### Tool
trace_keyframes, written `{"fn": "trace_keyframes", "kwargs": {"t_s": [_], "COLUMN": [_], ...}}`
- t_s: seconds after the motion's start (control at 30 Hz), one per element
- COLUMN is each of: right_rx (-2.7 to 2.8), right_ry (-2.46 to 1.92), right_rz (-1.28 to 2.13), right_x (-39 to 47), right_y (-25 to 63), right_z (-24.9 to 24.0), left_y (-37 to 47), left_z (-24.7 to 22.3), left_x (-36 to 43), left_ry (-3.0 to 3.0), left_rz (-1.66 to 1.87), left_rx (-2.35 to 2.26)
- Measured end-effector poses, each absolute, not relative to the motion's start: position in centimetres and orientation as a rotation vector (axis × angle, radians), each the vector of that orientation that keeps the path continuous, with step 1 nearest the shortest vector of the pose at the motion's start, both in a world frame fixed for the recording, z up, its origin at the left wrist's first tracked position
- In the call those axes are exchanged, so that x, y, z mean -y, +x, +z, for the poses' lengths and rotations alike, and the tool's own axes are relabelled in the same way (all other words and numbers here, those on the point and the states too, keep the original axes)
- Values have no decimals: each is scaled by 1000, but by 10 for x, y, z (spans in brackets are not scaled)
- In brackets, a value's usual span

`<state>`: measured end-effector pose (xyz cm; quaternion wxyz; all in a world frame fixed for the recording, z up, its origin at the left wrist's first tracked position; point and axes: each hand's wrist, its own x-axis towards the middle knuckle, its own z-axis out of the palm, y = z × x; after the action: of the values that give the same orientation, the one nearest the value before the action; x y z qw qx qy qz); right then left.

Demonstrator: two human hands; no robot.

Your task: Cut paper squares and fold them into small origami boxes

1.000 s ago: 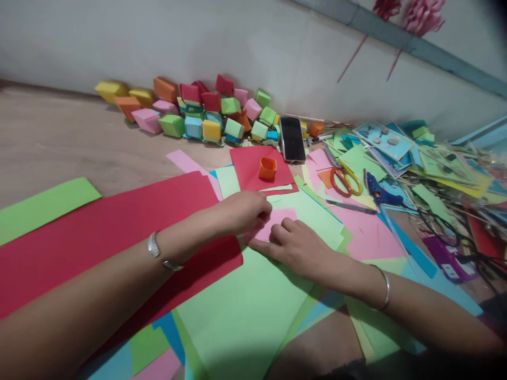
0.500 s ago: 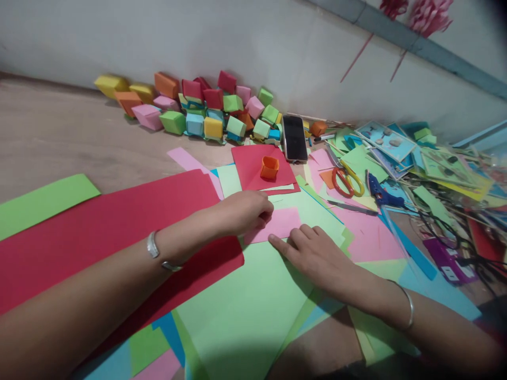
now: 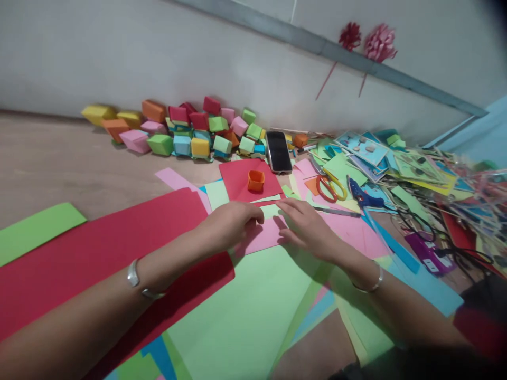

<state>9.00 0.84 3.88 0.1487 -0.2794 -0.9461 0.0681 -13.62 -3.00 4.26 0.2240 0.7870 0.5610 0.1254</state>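
A small pink paper sheet (image 3: pixel 259 238) lies on a large pale green sheet (image 3: pixel 237 301). My left hand (image 3: pixel 232 226) is at the left part of the pink sheet, its fingers curled in; anything between them is hidden. My right hand (image 3: pixel 307 228) hovers over or rests on the pink sheet's right part, with fingers stretched and apart; I cannot tell whether it touches. Just beyond the hands, a small orange paper ring (image 3: pixel 255 181) stands on a red paper square (image 3: pixel 233 174).
Several folded paper boxes (image 3: pixel 182 145) are heaped along the wall. A phone (image 3: pixel 279 153), scissors (image 3: pixel 331 187), a blue glue gun (image 3: pixel 364 194) and a purple power strip (image 3: pixel 430 254) lie to the right. A large red sheet (image 3: pixel 119 258) covers the left.
My right hand has lifted its pointing finger from the pink sheet's near edge and moved farther over the sheet, fingers spreading. My left hand stays at the left side. The camera view has shifted.
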Motion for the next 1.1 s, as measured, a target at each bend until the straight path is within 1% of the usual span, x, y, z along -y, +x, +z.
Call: {"fn": "trace_keyframes", "kwargs": {"t_s": [0.1, 0.17, 0.23, 0.33, 0.4, 0.5, 0.6, 0.67, 0.8, 0.87, 0.93, 1.0, 1.1], "right_rx": [2619, 2507, 2385, 2222, 2114, 2026, 2029, 2045, 2120, 2170, 2226, 2278, 2326], "right_ry": [-893, -956, -970, -919, -866, -776, -734, -699, -422, -254, -127, -64, -93], "right_rz": [479, 605, 669, 679, 602, 389, 132, -57, -262, -301, -365, -430, -495], "right_x": [-19, -20, -18, -13, -10, -5, 0, 4, 9, 10, 10, 10, 12], "right_y": [82, 83, 85, 86, 86, 86, 88, 90, 93, 93, 91, 89, 86], "right_z": [21, 14, 13, 16, 19, 24, 30, 34, 36, 35, 33, 31, 30], "left_y": [-140, -142, -143, -143, -142, -141, -137, -135, -133, -135, -137, -140, -143], "left_z": [37, 31, 26, 21, 22, 28, 33, 33, 29, 26, 25, 24, 21], "left_x": [25, 21, 20, 21, 23, 27, 32, 34, 34, 32, 30, 28, 28], "left_ry": [2100, 2060, 1998, 1913, 1971, 2154, 2245, 2222, 1997, 1958, 2042, 2153, 2169], "left_rz": [565, 670, 747, 910, 1042, 1205, 1235, 1208, 1141, 1187, 1267, 1290, 1213], "left_rx": [-1793, -1928, -1990, -1934, -1805, -1538, -1317, -1247, -1273, -1298, -1324, -1349, -1341]}}
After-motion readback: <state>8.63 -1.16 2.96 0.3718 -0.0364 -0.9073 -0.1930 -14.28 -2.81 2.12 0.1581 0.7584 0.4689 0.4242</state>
